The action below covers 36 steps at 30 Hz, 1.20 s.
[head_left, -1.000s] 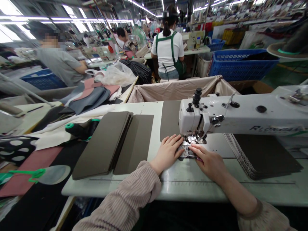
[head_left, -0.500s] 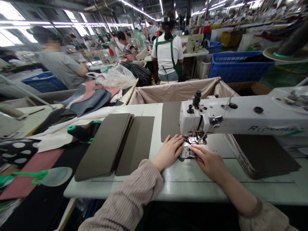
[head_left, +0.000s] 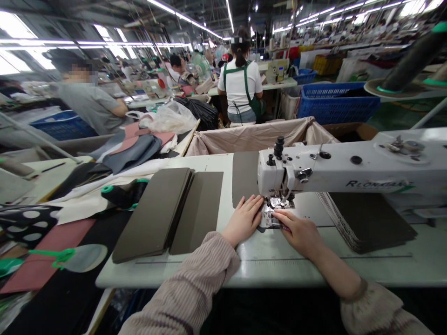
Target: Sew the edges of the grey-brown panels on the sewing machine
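My left hand [head_left: 243,220] lies flat with fingers stretched out on the near end of a grey-brown strip [head_left: 245,179] that runs away from me under the head of a white sewing machine [head_left: 349,174]. My right hand [head_left: 299,232] rests just right of the presser foot [head_left: 275,204], fingers together and pressing down on the material at the needle. What lies under those fingertips is too small to make out. Both forearms wear ribbed beige sleeves.
Stacked grey-brown panels [head_left: 167,211] lie left on the white table [head_left: 279,270]; another stack [head_left: 366,221] sits under the machine arm. A cloth-lined bin [head_left: 254,135] stands behind. Fabric piles [head_left: 132,144] and a polka-dot piece [head_left: 24,221] lie left. A blue crate [head_left: 335,100] and other workers sit beyond.
Both hands stay at the needle area with hardly any movement. The view has shifted slightly, so the table and machine sit a little lower and left in the picture.
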Motion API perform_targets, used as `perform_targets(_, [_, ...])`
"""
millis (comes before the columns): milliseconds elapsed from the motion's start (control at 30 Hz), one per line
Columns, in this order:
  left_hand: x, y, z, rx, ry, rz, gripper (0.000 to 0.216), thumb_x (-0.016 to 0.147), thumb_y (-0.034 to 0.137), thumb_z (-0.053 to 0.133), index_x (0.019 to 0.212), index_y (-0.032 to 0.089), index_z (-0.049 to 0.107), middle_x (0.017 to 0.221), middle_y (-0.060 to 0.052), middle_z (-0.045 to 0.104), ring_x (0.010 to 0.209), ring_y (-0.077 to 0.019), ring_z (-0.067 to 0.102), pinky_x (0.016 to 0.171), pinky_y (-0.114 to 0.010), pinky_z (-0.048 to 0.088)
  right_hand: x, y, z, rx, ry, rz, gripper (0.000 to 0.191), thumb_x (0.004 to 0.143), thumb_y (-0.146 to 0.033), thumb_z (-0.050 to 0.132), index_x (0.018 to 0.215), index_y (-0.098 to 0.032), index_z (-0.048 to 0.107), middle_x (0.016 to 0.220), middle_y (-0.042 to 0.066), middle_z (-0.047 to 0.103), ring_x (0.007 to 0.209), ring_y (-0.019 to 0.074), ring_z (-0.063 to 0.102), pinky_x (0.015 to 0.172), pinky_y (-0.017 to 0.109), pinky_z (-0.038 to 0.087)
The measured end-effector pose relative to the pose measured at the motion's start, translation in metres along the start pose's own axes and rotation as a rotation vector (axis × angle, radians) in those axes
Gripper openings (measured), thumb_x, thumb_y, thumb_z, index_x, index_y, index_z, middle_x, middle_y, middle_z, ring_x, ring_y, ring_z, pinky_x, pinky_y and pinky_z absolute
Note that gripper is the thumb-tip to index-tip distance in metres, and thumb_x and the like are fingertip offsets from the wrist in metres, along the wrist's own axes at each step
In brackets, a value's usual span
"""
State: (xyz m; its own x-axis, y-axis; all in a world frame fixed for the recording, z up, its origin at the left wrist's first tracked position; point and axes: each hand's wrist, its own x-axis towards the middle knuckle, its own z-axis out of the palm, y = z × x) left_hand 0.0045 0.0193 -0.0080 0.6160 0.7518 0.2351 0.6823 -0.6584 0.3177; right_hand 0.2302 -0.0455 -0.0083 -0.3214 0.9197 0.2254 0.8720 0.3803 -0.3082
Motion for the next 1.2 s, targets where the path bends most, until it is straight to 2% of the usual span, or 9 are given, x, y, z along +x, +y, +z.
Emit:
perform_targets(133, [0.007,-0.001,-0.003,0.030,0.015,-0.052,0.055,0.100,0.038,0.041,0.150,0.018,0.029,0.156,-0.010,0.033,0.148,-0.0247,0.021,0.120,-0.048,0.017,0.000,-0.002,-0.001,0.001,0.014,0.003,0.049,0.089,-0.015,0.048,0.135,-0.029,0.052,0.140,0.002,0.055,0.112,0.0207,0.062,0.086,0.035,0.054])
perform_targets(267, [-0.007,0.018,-0.012,0.040,0.019,-0.105,0.061,0.098,0.050,0.043,0.148,0.015,0.034,0.143,-0.015,0.050,0.137,-0.0292,0.041,0.117,-0.051,0.022,-0.002,-0.003,-0.003,0.006,0.033,0.022,0.045,0.089,-0.016,0.049,0.133,-0.028,0.054,0.137,0.003,0.057,0.109,0.0211,0.063,0.084,0.035,0.054])
perform_targets(400, [-0.073,0.063,-0.013,0.029,-0.024,-0.110,0.093,0.077,0.068,0.064,0.148,0.016,0.034,0.139,-0.016,0.049,0.132,-0.0370,0.042,0.113,-0.054,0.030,-0.002,-0.002,-0.007,0.011,0.041,0.021,0.044,0.090,-0.017,0.049,0.132,-0.025,0.053,0.137,0.005,0.057,0.108,0.0216,0.063,0.083,0.034,0.054])
perform_targets(500, [-0.135,0.090,-0.022,0.048,-0.134,-0.044,0.073,0.088,0.035,0.064,0.151,0.024,0.030,0.150,-0.011,0.042,0.132,-0.0321,0.044,0.109,-0.049,0.037,-0.003,-0.003,-0.013,0.029,0.019,-0.008,0.046,0.089,-0.017,0.049,0.134,-0.027,0.053,0.140,0.004,0.055,0.111,0.0210,0.062,0.086,0.034,0.053])
perform_targets(567, [-0.166,0.096,-0.045,0.007,-0.245,0.020,0.054,0.095,0.017,0.049,0.146,0.029,0.039,0.142,-0.005,0.053,0.125,-0.0245,0.052,0.103,-0.041,0.044,-0.008,-0.010,-0.019,0.052,-0.035,-0.064,0.051,0.089,-0.017,0.049,0.138,-0.031,0.050,0.144,0.001,0.052,0.110,0.0203,0.063,0.086,0.033,0.052])
perform_targets(733, [-0.199,0.065,-0.141,-0.144,-0.431,0.355,0.044,0.099,0.027,0.042,0.138,0.048,0.046,0.126,0.011,0.065,0.121,-0.0157,0.058,0.114,-0.037,0.037,-0.040,-0.035,-0.031,0.115,-0.226,-0.181,0.062,0.087,-0.019,0.051,0.146,-0.035,0.040,0.148,-0.001,0.047,0.107,0.0209,0.065,0.085,0.034,0.054])
perform_targets(867, [-0.199,0.029,-0.177,0.103,-0.341,0.111,0.066,0.088,0.011,0.042,0.138,0.055,0.042,0.138,0.014,0.055,0.137,-0.0201,0.044,0.119,-0.057,0.020,-0.072,-0.031,-0.037,0.187,-0.223,-0.041,0.055,0.087,-0.017,0.048,0.141,-0.030,0.048,0.140,0.001,0.056,0.113,0.0226,0.063,0.090,0.038,0.053])
perform_targets(1000, [-0.170,0.036,-0.140,0.189,-0.411,-0.068,0.082,0.077,0.028,0.069,0.150,0.037,0.031,0.152,-0.004,0.040,0.143,-0.0366,0.031,0.110,-0.068,0.026,-0.103,-0.006,-0.047,0.312,-0.051,0.136,0.047,0.093,-0.021,0.045,0.138,-0.030,0.050,0.136,0.001,0.059,0.115,0.0203,0.061,0.095,0.036,0.051])
perform_targets(1200, [-0.101,0.106,-0.038,-0.016,-0.372,0.194,0.097,0.080,0.049,0.074,0.155,0.028,0.017,0.161,-0.009,0.021,0.147,-0.0282,0.023,0.117,-0.049,0.029,-0.138,-0.002,-0.049,0.362,-0.066,0.213,0.049,0.094,-0.020,0.045,0.141,-0.033,0.046,0.131,0.000,0.063,0.110,0.0186,0.064,0.091,0.032,0.052])
